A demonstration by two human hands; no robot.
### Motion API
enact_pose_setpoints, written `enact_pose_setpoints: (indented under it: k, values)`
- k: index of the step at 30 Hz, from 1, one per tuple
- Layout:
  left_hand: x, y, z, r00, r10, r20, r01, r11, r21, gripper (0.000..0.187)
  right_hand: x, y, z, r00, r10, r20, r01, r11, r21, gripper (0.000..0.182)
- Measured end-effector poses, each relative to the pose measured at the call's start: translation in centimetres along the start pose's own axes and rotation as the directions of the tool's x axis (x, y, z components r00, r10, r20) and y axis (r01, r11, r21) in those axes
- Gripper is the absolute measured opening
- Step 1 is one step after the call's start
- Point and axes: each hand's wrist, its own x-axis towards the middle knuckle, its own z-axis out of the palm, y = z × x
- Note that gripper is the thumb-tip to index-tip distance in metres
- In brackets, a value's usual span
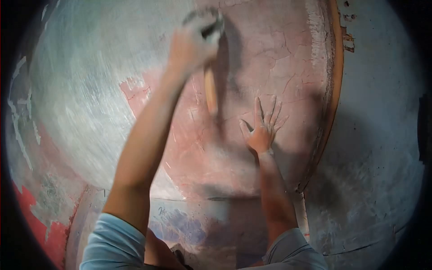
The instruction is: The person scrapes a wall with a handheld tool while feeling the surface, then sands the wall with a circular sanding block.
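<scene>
My left hand [191,50], smeared by motion, is closed around a wooden-handled tool [210,89] in the upper middle of the view. The handle sticks out below my fist. The tool's working end is blurred among my dusty fingers, so I cannot make out its kind. My right hand [262,131] lies lower and to the right, fingers spread, against the pink cracked surface [279,58]. Pale dust coats its fingers and it holds nothing. Behind and left of my left arm, the same surface carries a streaky grey-white layer [85,90].
A curved brown edge strip [336,67] bounds the pink surface on the right. Beyond it stands a grey-blue surface [378,67] with chipped spots. Red patches [56,243] show at the lower left. A horizontal seam [216,198] runs below my hands.
</scene>
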Motion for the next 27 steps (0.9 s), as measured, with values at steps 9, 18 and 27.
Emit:
enact_pose_setpoints:
  k: [9,18,27]
  values:
    - [-8.7,2.2,-1.1,0.99,0.0,0.138,-0.002,1.0,0.013,0.04,0.2,-0.1,-0.3,1.0,0.005,0.015,-0.005,1.0,-0.022,0.099]
    - [4.5,-0.9,-1.7,0.998,-0.026,0.062,0.015,0.985,0.174,0.037,0.2,0.1,0.0,1.0,0.009,0.017,-0.009,1.0,-0.025,0.099]
    - [-9.1,2.2,-1.1,0.987,0.031,0.158,-0.035,0.999,0.021,0.04,0.3,0.0,-0.4,1.0,0.01,0.011,-0.01,1.0,0.003,0.096]
